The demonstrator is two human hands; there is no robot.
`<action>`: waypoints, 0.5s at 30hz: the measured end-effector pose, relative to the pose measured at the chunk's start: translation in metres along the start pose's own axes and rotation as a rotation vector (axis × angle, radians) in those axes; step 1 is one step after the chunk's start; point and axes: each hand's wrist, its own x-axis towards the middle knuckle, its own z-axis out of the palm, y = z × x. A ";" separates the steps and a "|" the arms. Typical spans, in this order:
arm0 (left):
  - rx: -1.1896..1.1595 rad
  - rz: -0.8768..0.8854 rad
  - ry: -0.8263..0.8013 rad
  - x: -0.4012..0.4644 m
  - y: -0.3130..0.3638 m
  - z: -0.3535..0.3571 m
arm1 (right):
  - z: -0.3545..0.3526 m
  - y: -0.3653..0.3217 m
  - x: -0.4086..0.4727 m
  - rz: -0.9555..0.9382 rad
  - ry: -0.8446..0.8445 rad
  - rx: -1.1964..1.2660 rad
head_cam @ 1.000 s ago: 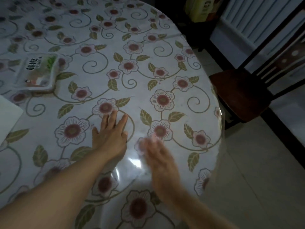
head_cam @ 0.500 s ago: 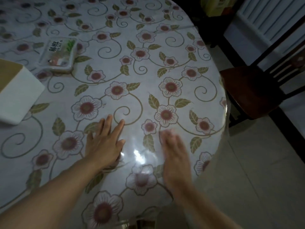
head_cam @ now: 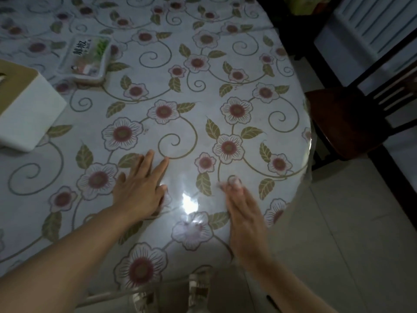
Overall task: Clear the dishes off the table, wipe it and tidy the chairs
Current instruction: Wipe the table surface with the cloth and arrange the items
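Observation:
The round table wears a flowered cloth under clear plastic. My left hand lies flat on it near the front edge, fingers straight and spread. To its right, my right hand is blurred, fingers stretched forward and touching the cloth close to the table's right rim. Neither hand holds anything. A dark wooden chair stands off the table's right side, its seat facing the table.
A white box with a brown top sits at the left. A flat plastic packet with printed characters lies behind it. Pale tiled floor spreads to the right. My sandalled feet show below the table edge.
The view has slid left and back, bringing the white box into sight. My right hand has swept rightward toward the rim. The left hand stays flat on the cloth.

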 end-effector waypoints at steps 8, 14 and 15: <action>-0.005 0.078 0.009 -0.017 -0.008 0.013 | -0.026 0.035 0.020 0.198 0.151 -0.061; 0.047 0.258 -0.021 -0.014 -0.029 -0.006 | 0.045 -0.120 -0.022 -0.124 -0.040 0.145; 0.074 0.283 -0.016 -0.012 -0.036 -0.010 | 0.043 -0.115 -0.021 -0.248 -0.102 0.101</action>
